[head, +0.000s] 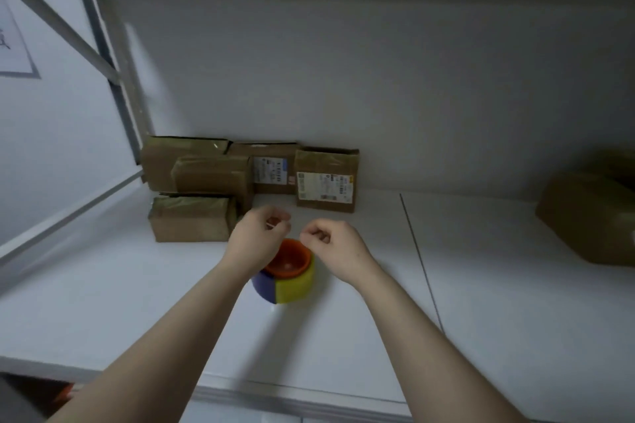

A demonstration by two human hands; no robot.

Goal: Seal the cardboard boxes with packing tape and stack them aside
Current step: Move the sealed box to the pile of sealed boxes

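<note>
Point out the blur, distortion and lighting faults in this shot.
Head view: the wide-angle lens slants and smears the shelf post at left; the far-right box is lost in blur; the light is dim and flat, with only faint shadows near the tape roll; the label on a stacked box is too soft to read.

Left hand (260, 234) and right hand (331, 244) hover with fingers curled above a multicoloured roll (290, 280) on the desk (488, 292) — taped cardboard boxes (211, 178) behind.
</note>
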